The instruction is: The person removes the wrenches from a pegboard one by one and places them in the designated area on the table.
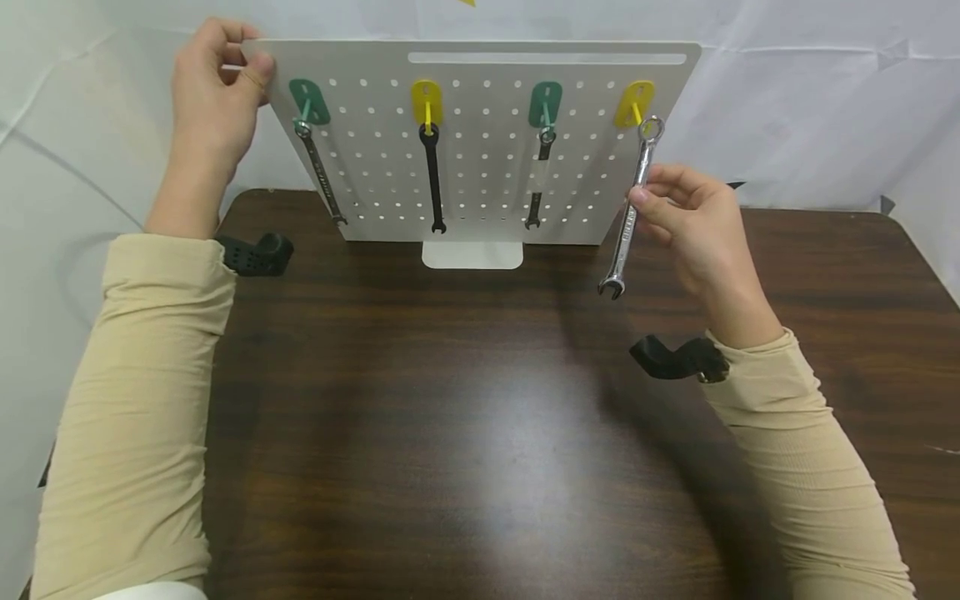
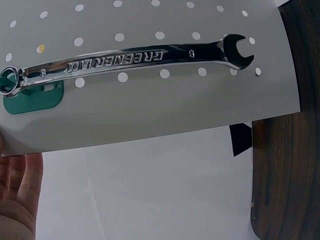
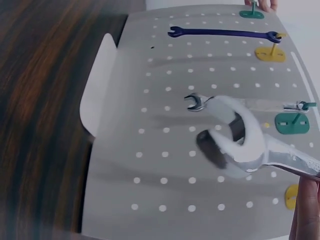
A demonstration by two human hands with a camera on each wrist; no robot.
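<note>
My left hand (image 1: pixel 213 100) grips the top left corner of a white pegboard (image 1: pixel 480 187), thumb in front. My right hand (image 1: pixel 705 221) pinches a shiny combination wrench (image 1: pixel 628 225) at its middle. Its ring end is up and overlaps the rightmost yellow hook (image 1: pixel 633 98) in the head view; its open end points down. In the right wrist view that open jaw end looms large and blurred before the board. Another chrome wrench (image 2: pixel 135 56) hangs by its ring on the left green hook (image 2: pixel 37 101), a black wrench (image 1: pixel 432 179) on the other yellow hook.
One more chrome wrench (image 1: pixel 538 179) hangs from the second green hook (image 1: pixel 545 102). The board stands at the back of a dark wooden table (image 1: pixel 450 400), its white foot (image 1: pixel 472 256) sticking out in front. White sheeting (image 1: pixel 825 108) hangs behind.
</note>
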